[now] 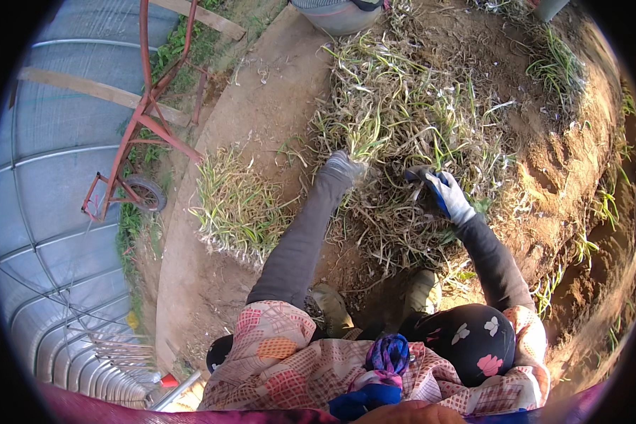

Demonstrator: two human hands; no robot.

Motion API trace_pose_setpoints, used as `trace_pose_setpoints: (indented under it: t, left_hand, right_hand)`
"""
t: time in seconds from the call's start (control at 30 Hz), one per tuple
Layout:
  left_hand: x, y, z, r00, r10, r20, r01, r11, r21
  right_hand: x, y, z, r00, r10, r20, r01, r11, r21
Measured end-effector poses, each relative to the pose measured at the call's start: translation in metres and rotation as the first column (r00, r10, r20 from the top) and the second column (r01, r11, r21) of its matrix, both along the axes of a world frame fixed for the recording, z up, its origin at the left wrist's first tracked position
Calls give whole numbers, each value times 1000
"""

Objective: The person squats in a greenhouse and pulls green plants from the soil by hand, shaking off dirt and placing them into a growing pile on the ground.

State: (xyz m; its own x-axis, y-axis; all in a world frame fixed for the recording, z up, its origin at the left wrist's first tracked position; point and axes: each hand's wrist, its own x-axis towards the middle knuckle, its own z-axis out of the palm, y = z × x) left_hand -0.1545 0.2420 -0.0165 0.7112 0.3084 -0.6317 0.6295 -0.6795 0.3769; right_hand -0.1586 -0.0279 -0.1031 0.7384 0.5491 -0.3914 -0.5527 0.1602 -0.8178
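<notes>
My left hand (345, 167), in a pale work glove, is closed around the base of a tuft of green-yellow leafy plants (368, 142) at the middle of the heap. To its right, my right hand (442, 191), in a white and blue glove, is low over the heap of tangled, partly dried plants (408, 222). Its fingers are bent near some stems; whether they grip anything cannot be made out. A smaller pile of the same plants (241, 204), with whitish roots along its near edge, lies left of my left forearm.
A red metal cart frame (138, 119) with a small wheel (144, 193) stands at the left beside a plastic-covered hoop greenhouse (63, 127). A grey tub (342, 20) is at the top. Loose soil mounds (556, 175) lie at the right, with my boots (423, 291) below the heap.
</notes>
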Motion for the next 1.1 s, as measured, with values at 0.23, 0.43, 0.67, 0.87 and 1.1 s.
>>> trace_pose_setpoints:
  t: [0.23, 0.43, 0.67, 0.87, 1.1]
  left_hand:
    - [-97, 64, 54, 908, 414, 61, -110, 377, -920]
    - [-141, 80, 30, 914, 405, 28, -2, 73, -997]
    - [-118, 7, 52, 766, 619, -173, -305, 112, -946]
    - [-89, -1, 56, 790, 605, 98, -220, 430, -876]
    - [12, -83, 59, 949, -60, 309, 7, 986, 169]
  right_hand:
    - [13, 10, 103, 669, 357, 652, -171, 928, -331]
    - [35, 22, 98, 519, 432, 738, 517, 529, -673]
    - [44, 11, 66, 478, 464, 746, 579, 472, -665]
    - [1, -1, 63, 330, 336, 882, 506, 726, -466]
    - [-1, -14, 52, 344, 398, 850, 486, 699, -524]
